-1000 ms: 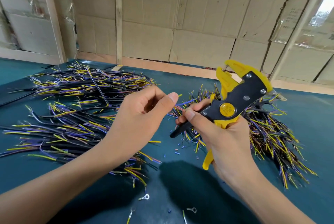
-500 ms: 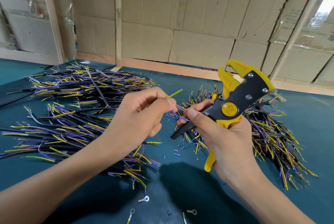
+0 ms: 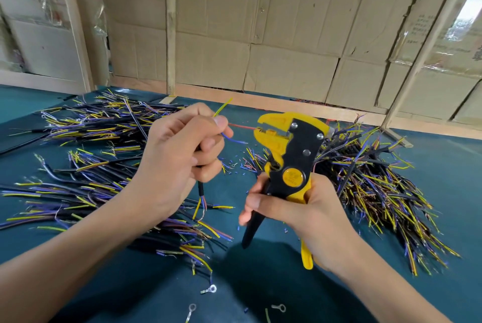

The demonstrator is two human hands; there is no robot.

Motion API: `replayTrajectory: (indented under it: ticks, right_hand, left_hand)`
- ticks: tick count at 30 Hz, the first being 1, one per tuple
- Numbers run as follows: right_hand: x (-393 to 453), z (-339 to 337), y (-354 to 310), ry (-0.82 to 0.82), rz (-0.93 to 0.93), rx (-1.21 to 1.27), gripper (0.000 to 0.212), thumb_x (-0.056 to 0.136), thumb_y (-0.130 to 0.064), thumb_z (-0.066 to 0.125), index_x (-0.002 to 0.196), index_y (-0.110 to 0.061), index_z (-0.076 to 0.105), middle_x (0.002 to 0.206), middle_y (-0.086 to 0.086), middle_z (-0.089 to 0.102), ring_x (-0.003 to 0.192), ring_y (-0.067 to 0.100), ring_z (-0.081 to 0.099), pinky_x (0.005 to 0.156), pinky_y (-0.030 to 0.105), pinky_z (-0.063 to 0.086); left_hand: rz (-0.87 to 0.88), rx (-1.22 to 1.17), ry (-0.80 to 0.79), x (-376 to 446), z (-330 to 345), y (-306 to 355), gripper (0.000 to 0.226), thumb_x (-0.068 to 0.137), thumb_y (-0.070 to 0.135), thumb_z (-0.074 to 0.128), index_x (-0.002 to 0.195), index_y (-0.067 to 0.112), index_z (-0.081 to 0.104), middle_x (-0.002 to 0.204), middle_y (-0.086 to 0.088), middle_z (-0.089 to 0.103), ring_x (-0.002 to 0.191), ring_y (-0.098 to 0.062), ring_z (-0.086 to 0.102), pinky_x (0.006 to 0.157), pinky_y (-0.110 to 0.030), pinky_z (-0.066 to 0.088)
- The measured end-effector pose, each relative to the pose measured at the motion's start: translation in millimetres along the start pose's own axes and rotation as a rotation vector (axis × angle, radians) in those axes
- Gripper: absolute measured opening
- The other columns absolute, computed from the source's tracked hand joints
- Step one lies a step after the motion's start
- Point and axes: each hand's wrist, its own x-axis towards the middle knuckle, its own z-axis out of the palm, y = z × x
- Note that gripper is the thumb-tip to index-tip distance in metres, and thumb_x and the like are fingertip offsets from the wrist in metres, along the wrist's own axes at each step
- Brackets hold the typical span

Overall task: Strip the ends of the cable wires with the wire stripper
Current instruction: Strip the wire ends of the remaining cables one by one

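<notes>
Head view: the cable (image 3: 200,189), a short black-sheathed piece, stands nearly upright in the left hand (image 3: 180,158), whose curled fingers clamp it just left of the wire stripper (image 3: 285,166). Three cores fan from its top: the red wire (image 3: 241,127) runs straight into the stripper's head, while the yellow-green wire (image 3: 222,108) bends up and the blue wire (image 3: 233,139) droops below, probably spread so only one core meets the blades. The right hand (image 3: 300,213) wraps the stripper's handles from below, head tilted toward the cable; I judge the squeeze comes next. No containers show: a loose left pile (image 3: 86,155) lies beyond the left hand, a right pile (image 3: 378,181) behind the stripper, and ring terminals (image 3: 210,289) below it on the green mat (image 3: 448,166).
</notes>
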Motion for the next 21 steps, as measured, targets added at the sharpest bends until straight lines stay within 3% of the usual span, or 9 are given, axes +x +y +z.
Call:
replayTrajectory:
  ticks: [4,9,13,17,21]
  right_hand:
    - [-1.3,1.3,-2.0,-0.029,-0.008,-0.039,0.006,0.078,0.002,0.073,0.078,-0.003,0.069,0.073,0.029,0.067,0.067,0.034,0.072,0.069,0.03,0.058]
    - [-2.8,3.5,-1.9,-0.074,-0.032,-0.118,0.011,0.08,-0.003,0.072,0.076,-0.013,0.071,0.07,0.018,0.072,0.069,0.029,0.071,0.074,0.026,0.056]
    - [-1.5,3.8,-1.0,-0.05,-0.036,-0.072,0.007,0.077,0.0,0.072,0.076,-0.007,0.071,0.069,0.023,0.069,0.067,0.034,0.071,0.072,0.03,0.056]
    - [-1.0,1.9,-1.7,-0.064,-0.033,-0.101,0.006,0.077,-0.001,0.071,0.075,-0.006,0.07,0.069,0.023,0.069,0.067,0.035,0.07,0.073,0.032,0.057]
    - [-0.7,2.6,-0.6,-0.085,-0.044,-0.124,0.005,0.076,0.0,0.07,0.073,-0.001,0.067,0.068,0.026,0.067,0.066,0.031,0.069,0.072,0.029,0.056]
  left_hand:
    - [-0.02,-0.02,-0.019,-0.7,0.5,2.1,0.021,0.083,0.01,0.057,0.062,0.007,0.055,0.052,0.002,0.032,0.041,-0.008,0.017,0.045,-0.016,0.015]
    - [-0.023,0.033,-0.058,-2.9,3.4,-1.0,0.033,0.083,0.01,0.057,0.069,-0.012,0.037,0.052,0.004,0.036,0.04,-0.008,0.019,0.043,-0.014,0.019]
    - [-0.028,0.033,-0.039,-3.2,4.1,-1.9,0.03,0.083,0.009,0.058,0.065,-0.001,0.036,0.054,0.003,0.04,0.04,-0.008,0.019,0.043,-0.015,0.019]
    - [-0.032,0.058,-0.045,-3.7,4.1,-3.2,0.031,0.085,0.01,0.058,0.071,-0.01,0.038,0.052,0.004,0.037,0.041,-0.009,0.019,0.042,-0.015,0.02]
    - [-0.041,0.077,-0.054,-4.6,6.0,-4.1,0.029,0.084,0.01,0.059,0.056,0.011,0.049,0.06,-0.009,0.024,0.042,-0.011,0.017,0.043,-0.015,0.021]
